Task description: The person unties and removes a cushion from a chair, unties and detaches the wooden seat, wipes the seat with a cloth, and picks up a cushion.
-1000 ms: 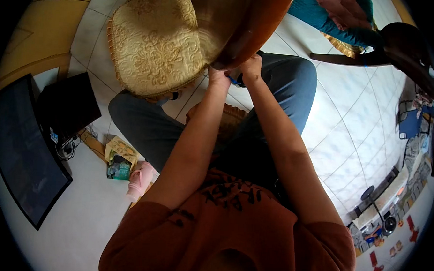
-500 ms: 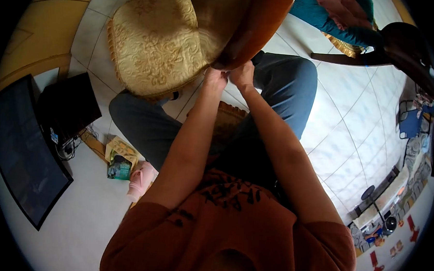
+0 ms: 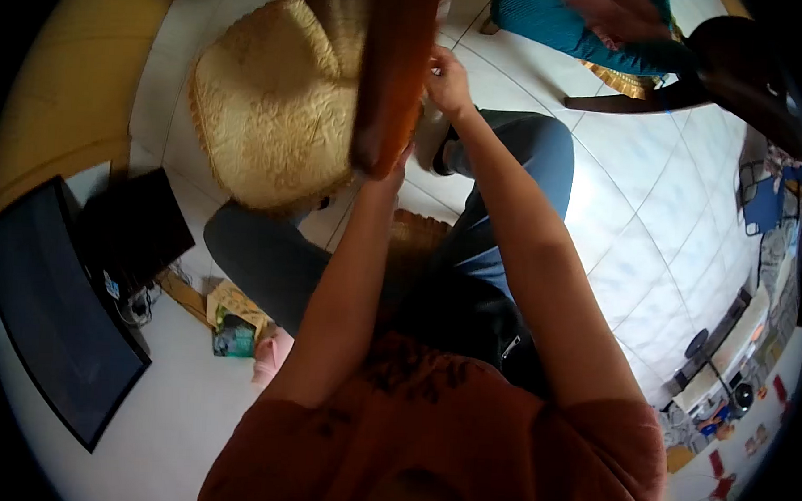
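A polished brown wooden chair part [image 3: 395,89], curved and edge-on to me, stands tilted in front of my chest. Beside it on the left lies a gold embossed seat cushion [image 3: 277,111] with a frilled edge. My left hand [image 3: 393,177] is at the lower end of the wood; its fingers are hidden behind it. To the right of the wood, my right hand [image 3: 448,84] is raised close to its edge with thumb and fingers curled together. What the right fingers pinch, if anything, is too small to make out.
A second chair with a teal cushion [image 3: 581,30] and dark wooden arm [image 3: 736,64] stands at upper right. On the left are a television [image 3: 54,316], a black box [image 3: 138,226] with cables, and a pink item [image 3: 273,354]. A gold frilled cloth [image 3: 417,238] lies between my legs.
My hands were together under the wood's lower end. The right hand has moved up and away along its right side, while the wood has turned more upright and shifted left and down in view.
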